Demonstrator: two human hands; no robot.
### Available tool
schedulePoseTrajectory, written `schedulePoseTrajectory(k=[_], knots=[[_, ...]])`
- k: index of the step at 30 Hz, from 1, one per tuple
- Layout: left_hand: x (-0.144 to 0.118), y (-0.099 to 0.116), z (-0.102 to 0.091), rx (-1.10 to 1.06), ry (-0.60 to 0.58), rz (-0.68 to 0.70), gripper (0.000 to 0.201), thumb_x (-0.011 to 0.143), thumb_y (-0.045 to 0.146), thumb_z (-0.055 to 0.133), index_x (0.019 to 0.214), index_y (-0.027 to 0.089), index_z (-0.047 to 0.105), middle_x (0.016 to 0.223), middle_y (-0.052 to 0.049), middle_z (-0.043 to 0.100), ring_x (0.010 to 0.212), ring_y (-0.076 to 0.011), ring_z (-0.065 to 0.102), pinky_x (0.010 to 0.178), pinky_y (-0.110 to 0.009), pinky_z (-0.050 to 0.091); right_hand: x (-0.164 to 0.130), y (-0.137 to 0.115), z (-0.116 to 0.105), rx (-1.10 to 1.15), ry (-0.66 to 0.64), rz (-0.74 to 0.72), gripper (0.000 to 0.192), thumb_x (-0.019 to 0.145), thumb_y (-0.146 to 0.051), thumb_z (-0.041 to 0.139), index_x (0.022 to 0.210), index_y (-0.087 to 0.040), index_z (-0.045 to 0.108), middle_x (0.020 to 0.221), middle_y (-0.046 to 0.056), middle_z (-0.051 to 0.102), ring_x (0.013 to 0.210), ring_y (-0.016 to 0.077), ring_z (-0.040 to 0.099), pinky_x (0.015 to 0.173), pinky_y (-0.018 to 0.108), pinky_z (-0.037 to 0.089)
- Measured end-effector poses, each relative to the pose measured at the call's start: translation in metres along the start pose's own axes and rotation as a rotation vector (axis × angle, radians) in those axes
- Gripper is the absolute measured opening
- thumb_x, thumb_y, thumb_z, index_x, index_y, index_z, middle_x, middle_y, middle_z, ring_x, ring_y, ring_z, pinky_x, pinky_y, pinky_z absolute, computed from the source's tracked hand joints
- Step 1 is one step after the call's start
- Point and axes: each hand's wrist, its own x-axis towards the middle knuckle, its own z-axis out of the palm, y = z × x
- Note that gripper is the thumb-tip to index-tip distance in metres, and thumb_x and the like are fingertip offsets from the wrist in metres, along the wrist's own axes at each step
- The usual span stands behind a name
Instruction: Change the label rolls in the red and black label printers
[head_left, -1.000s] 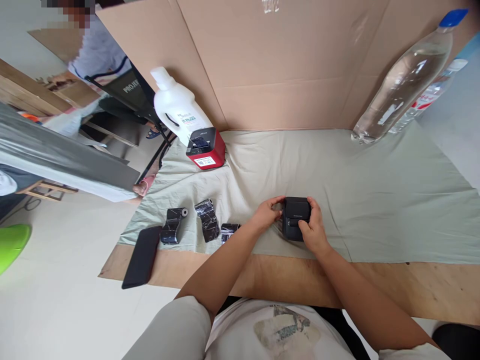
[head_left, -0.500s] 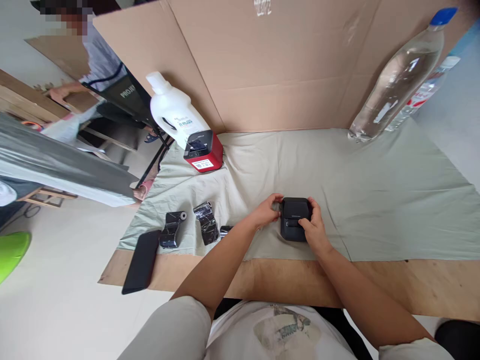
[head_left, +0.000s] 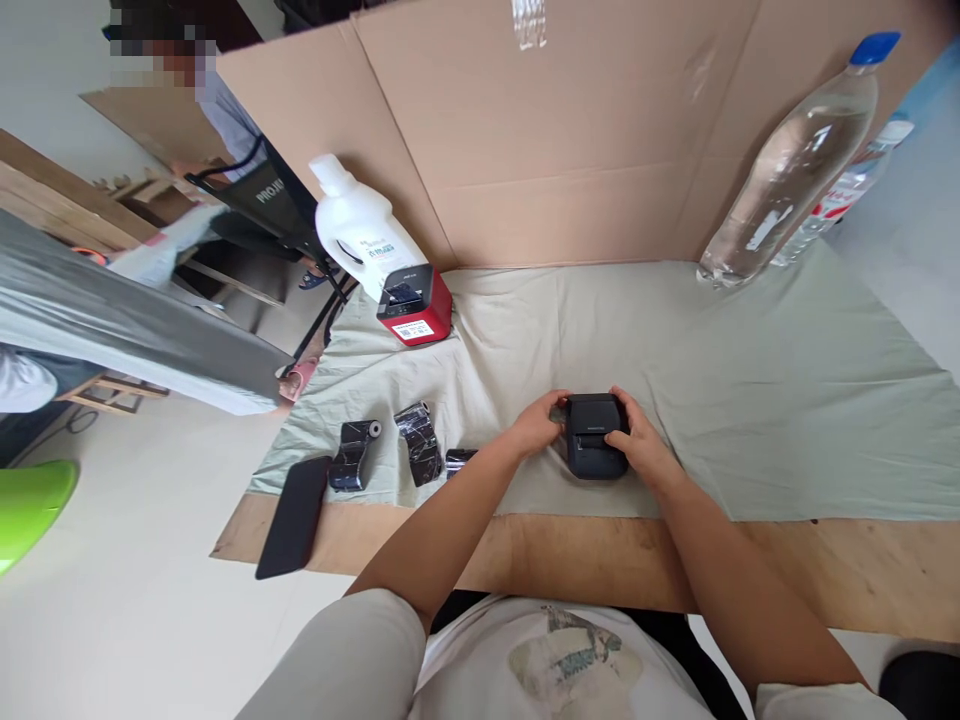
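1. A small black printer (head_left: 595, 447) is being gripped from both sides: the left hand (head_left: 538, 425) is being pressed against its left edge, while the right hand (head_left: 639, 445) is being curled over its right side and top.
2. The printer is being kept on the green cloth (head_left: 750, 400), near the front edge of the wooden table (head_left: 825, 575).
3. Its lid is being seen closed (whether a roll sits inside cannot be told), so loading appears either finished or not begun.
4. Three black rolls (head_left: 418, 442) and a black phone (head_left: 294, 517) are being left untouched to the left; a red printer (head_left: 415, 305), white jug (head_left: 358, 240) and water bottle (head_left: 787, 170) are standing behind.
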Motion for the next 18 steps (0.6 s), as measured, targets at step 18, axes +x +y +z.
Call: schedulePoseTrajectory(k=[18], knots=[[-0.029, 0.034, 0.017, 0.413, 0.364, 0.302, 0.019, 0.085, 0.013, 0.053, 0.096, 0.019, 0.066, 0.1, -0.004, 0.069, 0.097, -0.018, 0.059, 0.09, -0.033, 0.047, 0.006, -0.005, 0.003, -0.049, 0.276, -0.264, 0.041, 0.088, -0.053, 0.048, 0.11, -0.022, 0.065, 0.118, 0.01, 0.065, 0.114, 0.0246, 0.057, 0.103, 0.047, 0.041]])
